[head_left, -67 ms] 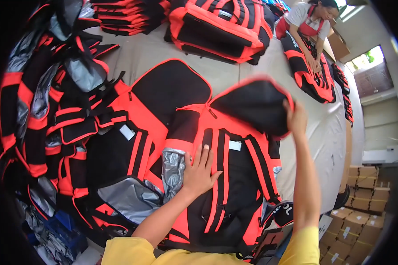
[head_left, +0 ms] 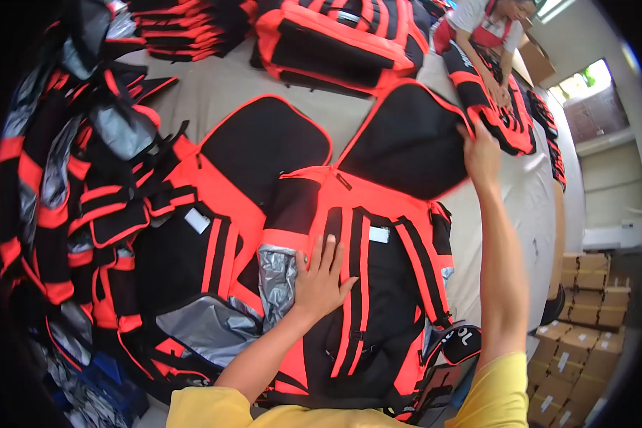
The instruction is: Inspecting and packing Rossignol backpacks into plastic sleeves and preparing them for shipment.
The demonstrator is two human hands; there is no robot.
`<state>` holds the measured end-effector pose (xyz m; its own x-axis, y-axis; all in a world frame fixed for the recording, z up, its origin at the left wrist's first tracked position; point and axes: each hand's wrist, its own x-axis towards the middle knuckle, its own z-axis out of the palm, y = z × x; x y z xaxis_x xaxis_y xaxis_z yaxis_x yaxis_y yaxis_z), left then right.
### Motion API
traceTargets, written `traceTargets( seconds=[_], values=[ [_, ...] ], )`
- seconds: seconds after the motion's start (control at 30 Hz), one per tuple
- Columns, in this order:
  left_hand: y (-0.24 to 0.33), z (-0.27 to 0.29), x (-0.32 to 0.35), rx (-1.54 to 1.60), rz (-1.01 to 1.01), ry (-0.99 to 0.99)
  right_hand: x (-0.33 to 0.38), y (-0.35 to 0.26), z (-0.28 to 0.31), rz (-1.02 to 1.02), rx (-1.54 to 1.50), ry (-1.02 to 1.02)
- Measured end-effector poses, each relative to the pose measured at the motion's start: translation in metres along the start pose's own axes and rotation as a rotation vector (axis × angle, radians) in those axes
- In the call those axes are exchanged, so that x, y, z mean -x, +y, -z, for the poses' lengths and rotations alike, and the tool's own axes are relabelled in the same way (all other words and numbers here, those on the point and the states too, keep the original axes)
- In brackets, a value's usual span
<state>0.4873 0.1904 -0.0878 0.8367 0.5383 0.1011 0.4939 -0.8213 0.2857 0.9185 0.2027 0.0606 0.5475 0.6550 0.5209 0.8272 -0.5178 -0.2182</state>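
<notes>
A black and bright orange-red backpack [head_left: 389, 289] lies flat before me, its two shoulder straps facing up and a white label between them. My left hand [head_left: 319, 284] rests open on its left side, fingers spread, beside a crumpled silver lining [head_left: 278, 274]. At the far end a black flap with orange edging [head_left: 410, 135] is folded out. My right hand [head_left: 482, 155] grips the flap's right corner, the fingers partly hidden behind the edge. A similar backpack [head_left: 171, 260] lies to the left, partly under this one, with its own flap [head_left: 264, 139] spread out.
More bags with silver linings [head_left: 57, 178] crowd the left side. A bulky pile of bags [head_left: 335, 53] and a folded stack [head_left: 185, 28] stand at the back. Across the table [head_left: 510, 207], a co-worker [head_left: 478, 28] handles another bag [head_left: 488, 103]. Cartons [head_left: 574, 349] are stacked at right.
The flap in my right hand has swung away from me and spread flatter. My right hand has moved slightly farther off. My left hand stays pressed on the backpack.
</notes>
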Motion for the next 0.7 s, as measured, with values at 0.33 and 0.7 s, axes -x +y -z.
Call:
traceTargets(
  seconds=[0.33, 0.7],
  values=[
    [-0.007, -0.017, 0.005, 0.084, 0.020, -0.006, -0.052, -0.031, -0.038, -0.115, 0.159, -0.344],
    [0.043, 0.041, -0.123, 0.324, -0.161, 0.366, -0.029, -0.023, -0.024, 0.074, 0.145, -0.077]
  ],
)
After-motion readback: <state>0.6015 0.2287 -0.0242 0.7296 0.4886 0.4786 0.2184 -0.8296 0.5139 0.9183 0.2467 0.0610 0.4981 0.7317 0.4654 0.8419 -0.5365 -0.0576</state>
